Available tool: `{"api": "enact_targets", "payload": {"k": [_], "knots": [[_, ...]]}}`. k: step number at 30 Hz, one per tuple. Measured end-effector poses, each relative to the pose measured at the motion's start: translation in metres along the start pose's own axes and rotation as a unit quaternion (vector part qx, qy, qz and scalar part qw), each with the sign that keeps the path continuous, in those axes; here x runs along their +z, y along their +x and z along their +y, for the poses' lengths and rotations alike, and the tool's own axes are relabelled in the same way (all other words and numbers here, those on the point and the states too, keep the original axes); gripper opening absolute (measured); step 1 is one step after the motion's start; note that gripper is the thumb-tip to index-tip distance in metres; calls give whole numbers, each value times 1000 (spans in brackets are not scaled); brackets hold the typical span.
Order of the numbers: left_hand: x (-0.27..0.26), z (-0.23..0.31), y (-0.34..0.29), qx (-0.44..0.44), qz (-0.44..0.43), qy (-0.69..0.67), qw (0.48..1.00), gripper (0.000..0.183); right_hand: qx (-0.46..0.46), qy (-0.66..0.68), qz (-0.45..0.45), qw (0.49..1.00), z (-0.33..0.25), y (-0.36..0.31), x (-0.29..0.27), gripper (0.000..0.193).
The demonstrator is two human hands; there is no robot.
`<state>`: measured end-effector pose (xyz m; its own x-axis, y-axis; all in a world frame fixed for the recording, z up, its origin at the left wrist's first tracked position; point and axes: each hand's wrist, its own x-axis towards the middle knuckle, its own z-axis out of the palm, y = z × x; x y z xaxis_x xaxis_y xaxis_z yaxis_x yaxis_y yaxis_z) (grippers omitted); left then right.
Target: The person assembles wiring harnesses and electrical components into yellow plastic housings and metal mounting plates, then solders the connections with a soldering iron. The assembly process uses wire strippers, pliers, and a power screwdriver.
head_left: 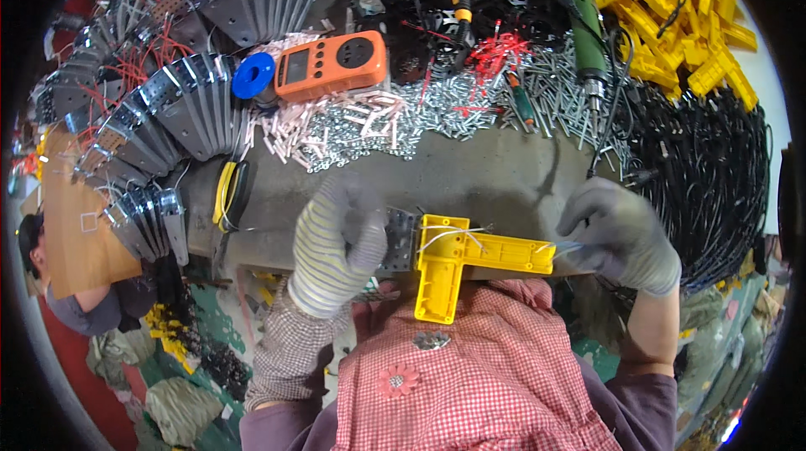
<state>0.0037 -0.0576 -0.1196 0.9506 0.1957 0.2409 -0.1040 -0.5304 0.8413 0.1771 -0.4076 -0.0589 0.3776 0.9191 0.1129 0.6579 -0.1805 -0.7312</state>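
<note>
A yellow T-shaped plastic housing half [441, 275] lies at the front edge of the bench, its hollow side up. Thin white wires [449, 234] run across it, and a dark perforated metal plate [398, 241] adjoins its left side. My left hand [340, 245], in a grey striped glove, is beside that plate; its fingers are smeared by motion. At the housing's right end, my gloved right hand [625, 237] has its fingers bent round a thin wire end [567, 247]. The fingertips are somewhat blurred.
Wire cutters with yellow handles [225, 193] lie left. Behind are an orange meter [332, 65], a blue spool [253, 75], loose screws [457, 103] and a green electric screwdriver [582, 27]. Metal plates [189, 111] stand left; yellow housings [672, 15] and black cables [697, 174] are heaped right.
</note>
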Motion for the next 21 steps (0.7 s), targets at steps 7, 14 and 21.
{"api": "enact_targets", "payload": {"k": [7, 14, 21], "knots": [[23, -3, 2, -28, 24, -304, 952, 13, 233, 173, 99, 952, -33, 70, 65, 19], [23, 3, 2, -36, 6, -322, 946, 18, 195, 86, 168, 963, -43, 72, 82, 17], [26, 13, 8, -46, -37, -242, 968, 28, 121, 19, 163, 979, -40, 76, 91, 14]]}}
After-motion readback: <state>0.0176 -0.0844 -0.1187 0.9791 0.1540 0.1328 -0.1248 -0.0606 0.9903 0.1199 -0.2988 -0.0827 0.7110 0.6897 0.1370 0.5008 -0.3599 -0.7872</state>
